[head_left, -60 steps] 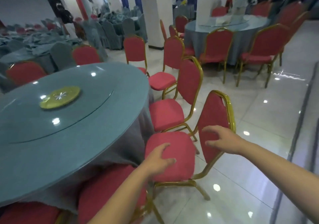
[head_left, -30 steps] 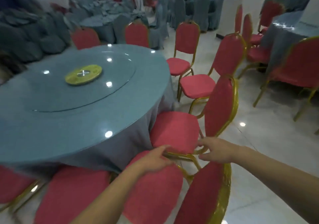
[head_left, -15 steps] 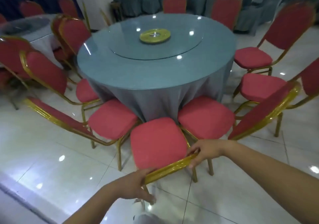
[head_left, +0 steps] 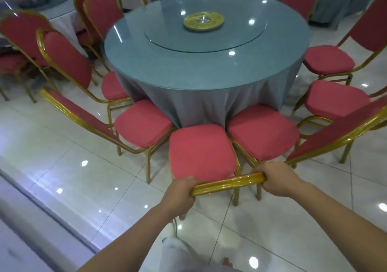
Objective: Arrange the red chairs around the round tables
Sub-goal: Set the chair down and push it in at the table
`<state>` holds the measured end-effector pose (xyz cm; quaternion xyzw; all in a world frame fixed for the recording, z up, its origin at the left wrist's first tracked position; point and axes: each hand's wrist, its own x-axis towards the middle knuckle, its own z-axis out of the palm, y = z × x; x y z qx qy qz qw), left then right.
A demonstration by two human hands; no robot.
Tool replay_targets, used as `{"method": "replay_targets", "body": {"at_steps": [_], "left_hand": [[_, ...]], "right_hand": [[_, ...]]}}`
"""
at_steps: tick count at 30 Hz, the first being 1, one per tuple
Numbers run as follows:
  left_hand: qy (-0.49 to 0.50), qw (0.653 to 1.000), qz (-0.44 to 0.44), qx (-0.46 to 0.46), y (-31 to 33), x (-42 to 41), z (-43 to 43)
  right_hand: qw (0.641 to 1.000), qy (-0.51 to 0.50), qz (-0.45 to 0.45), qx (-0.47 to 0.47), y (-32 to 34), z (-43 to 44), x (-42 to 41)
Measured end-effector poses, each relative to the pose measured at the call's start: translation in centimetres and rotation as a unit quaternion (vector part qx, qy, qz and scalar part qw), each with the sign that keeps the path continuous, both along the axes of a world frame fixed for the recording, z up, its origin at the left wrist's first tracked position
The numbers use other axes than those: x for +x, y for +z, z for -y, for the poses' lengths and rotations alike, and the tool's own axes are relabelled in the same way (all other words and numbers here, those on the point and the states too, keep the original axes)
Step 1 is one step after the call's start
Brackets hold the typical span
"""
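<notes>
Left grip [head_left: 181,190]: clenched around the left end of the gold top rail [head_left: 228,182] of the nearest red chair [head_left: 200,152], knuckles up, fingers wrapped over the rail's far side.
Right grip [head_left: 276,177]: clenched on the right end of the same rail, back of the hand up, fingers curled over the rail.
Arms: both bare forearms reach forward from the bottom edge. The left forearm [head_left: 129,234] rises from lower left and the right forearm [head_left: 339,215] comes in from the lower right corner, so the two converge on the rail.
Held chair: seen from behind and above, backrest foreshortened to its rail. The front edge of its seat is up against the hanging grey-blue cloth [head_left: 199,102] of the round bench [head_left: 201,72].
Neighbours: a red chair to the left [head_left: 143,122] and a red chair to the right [head_left: 263,131] flank it, their seats just beside its seat and also at the cloth.
Other chairs: two more red seats [head_left: 328,59] [head_left: 335,99] stand along the bench's right side. A red backrest [head_left: 67,56] stands at its left, and more red backs show at the far rim.
Bench top: a round glass turntable [head_left: 178,39] lies on it with a gold hub disc [head_left: 203,21] at its centre.
Floor [head_left: 62,156]: glossy pale tiles with ceiling-light reflections.
Background: a second covered bench [head_left: 60,10] stands at upper left, with red chairs beside it.
</notes>
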<state>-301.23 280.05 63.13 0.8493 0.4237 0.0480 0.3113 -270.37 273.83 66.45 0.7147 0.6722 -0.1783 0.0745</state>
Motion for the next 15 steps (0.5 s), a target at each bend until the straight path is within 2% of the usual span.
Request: {"method": "replay_targets", "body": {"at_steps": [9, 12, 15], "left_hand": [[-0.073, 0.997, -0.038, 0.007, 0.3, 4.5, -2.9], [-0.081, 0.993, -0.074, -0.029, 0.3, 6.5, -3.8], [-0.095, 0.990, -0.101, -0.038, 0.7, 7.9, -5.0]], "right_hand": [[0.994, -0.083, 0.036, -0.053, 1.0, 2.4, 2.0], [0.993, -0.104, 0.017, -0.058, 1.9, 2.6, 2.6], [0.985, -0.158, -0.040, -0.052, 1.9, 2.5, 3.2]]}}
